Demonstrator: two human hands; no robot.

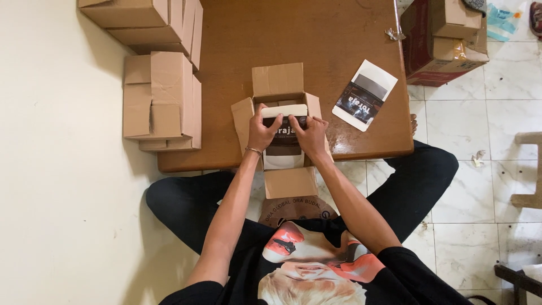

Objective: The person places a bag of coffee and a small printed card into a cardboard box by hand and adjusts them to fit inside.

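A small open cardboard box (278,82) sits on the low wooden table (316,39), its flaps spread. A white-and-dark pouch (284,152) lies partly inside the box. My left hand (261,131) grips the pouch's upper left side, thumb on its white top edge. My right hand (310,134) holds the pouch's upper right side. Both hands press it down into the box.
A second printed pouch (364,95) lies flat on the table to the right. Stacked closed cardboard boxes (164,96) stand at the table's left, more (149,20) behind them. An open carton (446,39) rests on the tiled floor at upper right.
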